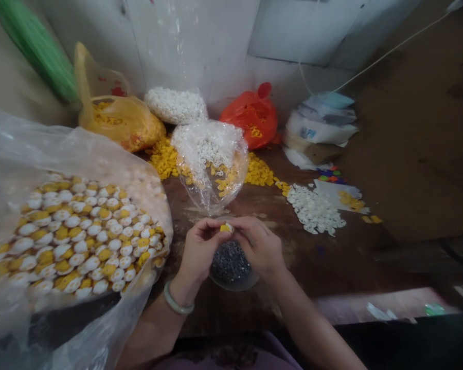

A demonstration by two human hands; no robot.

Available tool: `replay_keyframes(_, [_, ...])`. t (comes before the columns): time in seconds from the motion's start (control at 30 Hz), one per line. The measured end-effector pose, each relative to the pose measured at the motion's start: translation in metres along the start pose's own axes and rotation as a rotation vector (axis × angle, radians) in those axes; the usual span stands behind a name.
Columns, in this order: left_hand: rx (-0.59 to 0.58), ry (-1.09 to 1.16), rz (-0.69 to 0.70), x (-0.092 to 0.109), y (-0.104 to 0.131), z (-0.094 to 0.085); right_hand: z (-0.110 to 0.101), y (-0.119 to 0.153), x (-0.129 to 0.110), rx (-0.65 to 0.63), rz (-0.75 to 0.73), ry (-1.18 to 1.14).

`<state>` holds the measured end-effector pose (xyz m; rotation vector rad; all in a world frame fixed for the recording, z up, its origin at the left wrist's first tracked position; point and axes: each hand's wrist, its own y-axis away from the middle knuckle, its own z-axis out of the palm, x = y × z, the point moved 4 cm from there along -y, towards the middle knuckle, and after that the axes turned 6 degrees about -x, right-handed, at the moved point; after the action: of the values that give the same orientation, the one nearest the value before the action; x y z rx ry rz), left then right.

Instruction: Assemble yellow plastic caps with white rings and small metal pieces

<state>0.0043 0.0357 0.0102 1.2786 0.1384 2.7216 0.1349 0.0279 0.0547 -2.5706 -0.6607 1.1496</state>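
Note:
Both hands meet at the middle of the table, over a clear bowl (231, 264) of small dark shiny pieces. Between the fingertips sits a small yellow and white plastic piece (226, 227). My left hand (202, 244), with a pale bangle (176, 300) on the wrist, pinches it from the left. From the other side my right hand (260, 244) closes on it with thumb and fingers. The fingers hide most of the piece. A large clear bag (154, 195) to the left holds many round yellow and white pieces (81, 231).
Behind the hands lies an open clear bag (212, 164) of white and yellow parts, amid loose yellow parts (260, 172). A yellow bag (119, 126), a white-filled bag (176, 105) and a red bag (250, 115) line the wall. White parts (314, 208) are heaped at right.

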Motion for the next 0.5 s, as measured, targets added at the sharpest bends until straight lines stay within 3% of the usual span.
replay_keyframes(0.13, [-0.017,-0.044,0.012,0.0,0.001,-0.001,-0.001,-0.002,-0.008,0.047,-0.119,0.057])
replay_keyframes(0.3, [-0.08,-0.046,0.022,0.002,0.0,0.0,0.005,-0.001,-0.013,0.048,-0.158,0.139])
replay_keyframes(0.5, [0.029,0.131,0.062,0.002,-0.008,-0.002,0.007,-0.021,-0.01,-0.036,-0.146,0.142])
